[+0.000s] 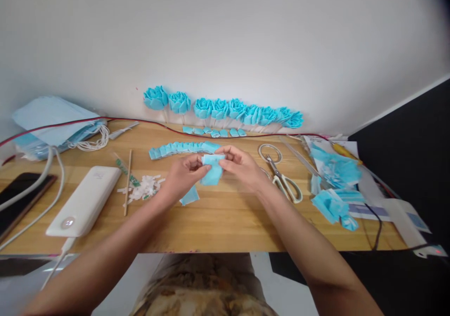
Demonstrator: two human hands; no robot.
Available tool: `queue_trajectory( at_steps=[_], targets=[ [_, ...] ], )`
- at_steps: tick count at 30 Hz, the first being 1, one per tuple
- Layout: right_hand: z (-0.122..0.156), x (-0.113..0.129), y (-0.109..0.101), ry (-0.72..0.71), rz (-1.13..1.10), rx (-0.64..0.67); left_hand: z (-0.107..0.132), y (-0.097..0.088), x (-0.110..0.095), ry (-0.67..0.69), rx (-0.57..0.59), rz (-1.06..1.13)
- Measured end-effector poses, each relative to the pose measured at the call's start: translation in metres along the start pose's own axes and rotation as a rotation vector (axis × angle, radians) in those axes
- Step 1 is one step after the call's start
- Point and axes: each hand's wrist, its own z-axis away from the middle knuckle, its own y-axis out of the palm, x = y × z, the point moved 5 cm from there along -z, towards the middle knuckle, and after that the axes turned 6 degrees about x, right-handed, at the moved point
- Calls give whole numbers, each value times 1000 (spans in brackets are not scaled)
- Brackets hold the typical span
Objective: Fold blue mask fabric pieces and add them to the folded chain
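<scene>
Between my two hands is a small piece of blue mask fabric (211,175), pinched along its upper edge above the table. My left hand (188,173) grips its left side between thumb and fingers. On the right side, my right hand (239,163) pinches it the same way. Just below lies a loose blue fabric piece (190,196). Behind my hands runs a curved row of overlapping folded blue pieces (176,149). Several smaller blue pieces (214,132) lie farther back by the wall.
Several blue fabric flowers (220,109) on sticks lean against the wall. Scissors (283,180) and a tape roll (270,153) lie right, near blue scraps (332,206). Left are a power bank (84,201), a phone (24,194), a wooden stick (128,180), white scraps (146,188) and masks (56,119).
</scene>
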Motion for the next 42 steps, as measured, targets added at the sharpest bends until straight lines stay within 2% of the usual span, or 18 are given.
queue_trajectory(
  at_steps=[2, 4, 7, 13, 18, 21, 25, 27, 29, 32, 34, 35, 38, 42],
  targets=[
    [0, -4, 0, -40, 138, -110, 2, -1, 4, -25, 9, 45],
    [2, -7, 0, -78, 215, -163, 4, -2, 6, -49, 15, 69],
    [7, -11, 1, -97, 252, -176, 6, -4, 4, -65, 7, 70],
    [11, -12, -2, -71, 236, -284, 6, -2, 5, -124, 44, 163],
    [13, -11, -20, -87, 133, -399, 5, -10, 8, -129, -71, 304],
    [16, -5, -37, -99, 59, -396, 3, -17, 10, -131, -150, 333],
    [25, 7, -55, -140, 72, -399, 2, -21, 9, -106, -222, 367],
    [29, 10, -56, -137, 84, -338, 1, -20, 8, -113, -217, 396],
    [30, 11, -50, -96, 136, -203, 2, -19, 8, -131, -213, 418],
    [28, 3, -26, 75, 315, 192, 2, -18, 10, -145, -205, 431],
    [28, -4, -12, 161, 525, 371, 2, -16, 11, -149, -174, 428],
    [28, -5, -9, 176, 644, 387, 2, -15, 11, -152, -157, 428],
    [24, -4, -5, 133, 884, 315, 3, -13, 13, -165, -124, 430],
    [22, 4, -1, -78, 755, 331, 3, -11, 14, -179, -99, 408]
  ],
)
